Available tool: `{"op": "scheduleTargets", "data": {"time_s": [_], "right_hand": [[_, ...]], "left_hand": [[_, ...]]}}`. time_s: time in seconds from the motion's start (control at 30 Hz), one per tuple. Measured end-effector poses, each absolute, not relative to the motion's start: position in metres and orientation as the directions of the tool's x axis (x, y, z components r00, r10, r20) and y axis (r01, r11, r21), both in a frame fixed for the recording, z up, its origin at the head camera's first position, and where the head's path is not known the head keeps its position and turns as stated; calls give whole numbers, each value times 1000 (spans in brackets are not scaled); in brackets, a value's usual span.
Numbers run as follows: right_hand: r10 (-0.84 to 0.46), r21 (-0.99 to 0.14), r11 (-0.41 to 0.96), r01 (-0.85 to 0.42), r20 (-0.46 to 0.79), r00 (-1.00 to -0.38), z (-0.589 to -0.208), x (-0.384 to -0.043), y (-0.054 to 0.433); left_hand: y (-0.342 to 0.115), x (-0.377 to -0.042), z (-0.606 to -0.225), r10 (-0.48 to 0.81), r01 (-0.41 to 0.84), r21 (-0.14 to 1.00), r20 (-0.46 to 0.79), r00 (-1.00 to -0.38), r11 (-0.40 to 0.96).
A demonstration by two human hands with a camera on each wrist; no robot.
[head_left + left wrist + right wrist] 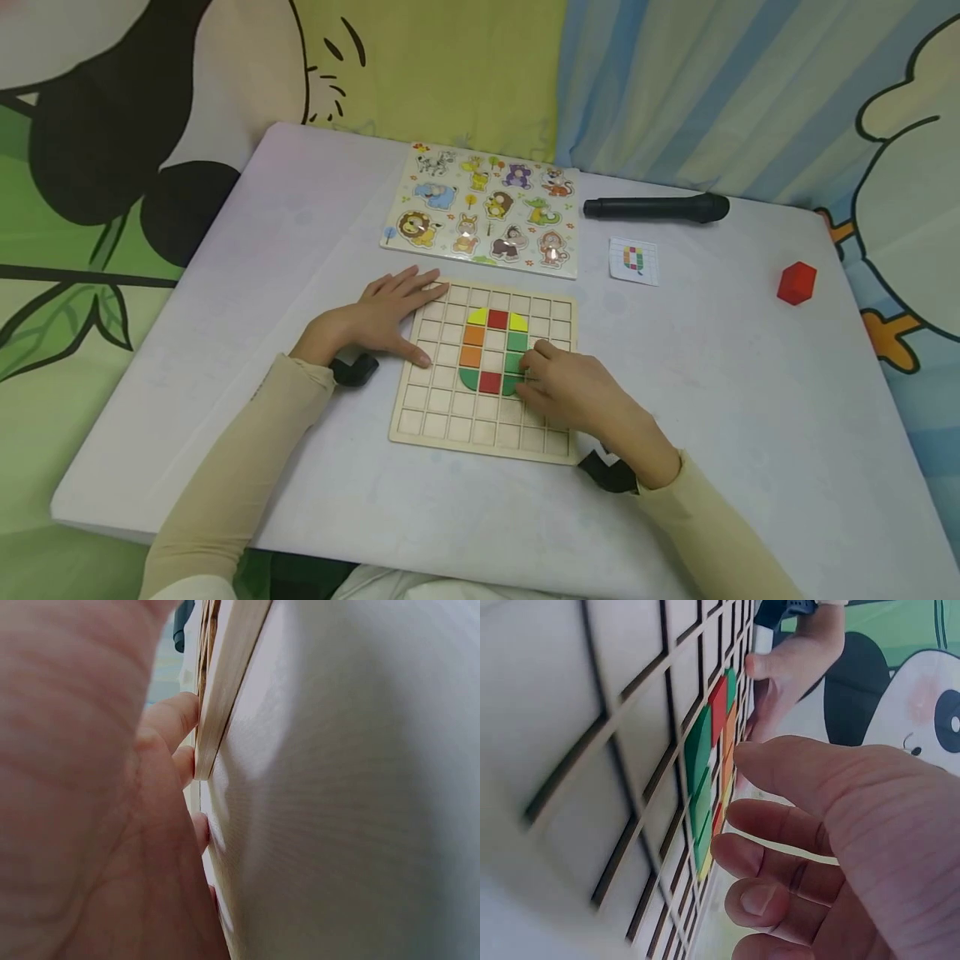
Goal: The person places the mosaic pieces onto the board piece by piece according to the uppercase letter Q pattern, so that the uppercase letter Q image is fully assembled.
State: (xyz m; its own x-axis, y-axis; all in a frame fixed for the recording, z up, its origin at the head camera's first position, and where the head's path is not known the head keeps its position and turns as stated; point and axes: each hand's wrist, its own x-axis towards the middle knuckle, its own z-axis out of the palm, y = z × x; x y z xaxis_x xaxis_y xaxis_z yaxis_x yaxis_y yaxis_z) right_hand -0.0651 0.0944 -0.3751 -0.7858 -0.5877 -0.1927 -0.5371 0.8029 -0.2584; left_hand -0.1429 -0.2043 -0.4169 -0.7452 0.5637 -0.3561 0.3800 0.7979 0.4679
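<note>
A wooden grid board [437,400] lies on the table with a ring of coloured pieces set in its cells. Yellow quarter-rounds and a red square [497,319] form the far end. Orange squares [473,335] run along the left, green squares [517,342] along the right, and another red square [490,382] sits between green quarter-rounds near me. My left hand [386,312] rests spread on the board's left side, thumb and fingertips at its edge. My right hand [573,387] is over the right green pieces, its fingers loosely bent; the right wrist view shows nothing held between them.
Beyond the board lies an animal puzzle [483,208]. To its right are a black microphone-like object [656,208] and a small paper card [633,261] picturing a similar coloured ring. A red block [797,283] stands near the right edge of the white table [750,400].
</note>
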Motion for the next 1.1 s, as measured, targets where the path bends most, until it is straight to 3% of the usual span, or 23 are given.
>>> {"op": "scheduleTargets", "data": {"time_s": [0.57, 0.83, 1.1], "right_hand": [[-557, -253, 811, -528, -56, -829, -387, -41, 155], [-526, -254, 832, -494, -78, -847, -391, -27, 185], [-564, -350, 794, -497, -119, -817, -391, -17, 202]], "left_hand": [[-204, -145, -418, 560, 384, 452, -367, -743, 805], [-203, -146, -419, 567, 396, 448, -360, -741, 802], [-202, -145, -418, 563, 387, 453, -365, -741, 803]]}}
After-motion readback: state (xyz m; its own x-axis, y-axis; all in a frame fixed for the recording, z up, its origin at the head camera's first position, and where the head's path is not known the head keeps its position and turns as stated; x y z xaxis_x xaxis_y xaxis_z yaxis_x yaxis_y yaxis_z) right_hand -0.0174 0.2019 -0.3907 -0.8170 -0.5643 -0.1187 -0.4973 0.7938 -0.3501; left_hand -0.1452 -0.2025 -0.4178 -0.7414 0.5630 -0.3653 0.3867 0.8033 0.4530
